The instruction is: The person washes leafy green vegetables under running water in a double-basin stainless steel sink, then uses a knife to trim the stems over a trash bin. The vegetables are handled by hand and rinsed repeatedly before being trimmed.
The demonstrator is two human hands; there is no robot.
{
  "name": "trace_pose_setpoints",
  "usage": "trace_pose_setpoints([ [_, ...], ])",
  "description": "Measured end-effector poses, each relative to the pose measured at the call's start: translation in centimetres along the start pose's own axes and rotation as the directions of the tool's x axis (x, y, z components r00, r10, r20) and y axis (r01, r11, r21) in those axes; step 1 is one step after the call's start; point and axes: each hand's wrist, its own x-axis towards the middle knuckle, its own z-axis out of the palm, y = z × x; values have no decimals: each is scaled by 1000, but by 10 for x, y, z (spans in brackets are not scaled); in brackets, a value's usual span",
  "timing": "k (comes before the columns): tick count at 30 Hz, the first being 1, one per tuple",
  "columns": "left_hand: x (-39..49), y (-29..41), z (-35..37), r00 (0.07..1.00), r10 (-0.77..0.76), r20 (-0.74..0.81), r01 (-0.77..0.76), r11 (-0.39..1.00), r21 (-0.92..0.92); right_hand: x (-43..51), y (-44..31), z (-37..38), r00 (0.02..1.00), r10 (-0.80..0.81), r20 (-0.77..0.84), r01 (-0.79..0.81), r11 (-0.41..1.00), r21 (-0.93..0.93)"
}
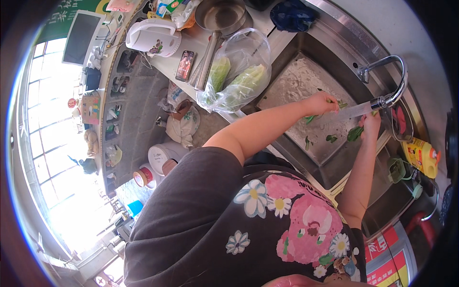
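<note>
Water runs from the chrome faucet [381, 103] in a stream passing close to both hands over the steel sink [315, 77]. My left hand [322, 103] has its fingers pinched around a small leafy green [309, 119], mostly hidden by the hand. Near the faucet's outlet, my right hand [370, 125] is closed on leafy greens [354, 133], whose dark leaves hang towards the basin. Loose green leaves [331, 138] lie on the wet sink bottom below the hands. A clear plastic bag [251, 53] on the counter to the left holds long, pale green leafy vegetables [247, 84].
Left of the sink, the counter holds a steel pan [220, 16], a phone [185, 65] and a white electric kettle [154, 37]. A dark blue cloth [292, 16] lies at the sink's far edge. A yellow bottle [420, 156] and green strainer [397, 170] are on the right.
</note>
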Motion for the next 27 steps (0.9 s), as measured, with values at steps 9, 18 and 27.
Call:
trace_pose_setpoints([
  [9, 27, 7, 13, 969, -123, -213, 194, 915, 354, -15, 24, 27, 962, 84, 259, -107, 991, 76],
  [18, 35, -2, 17, 986, -138, 93, 110, 961, 253, -14, 30, 20, 978, 91, 190, -93, 996, 0],
  [27, 44, 19, 34, 945, -325, 44, 308, 836, -454, -30, 11, 40, 887, -128, 443, 177, 982, -72],
])
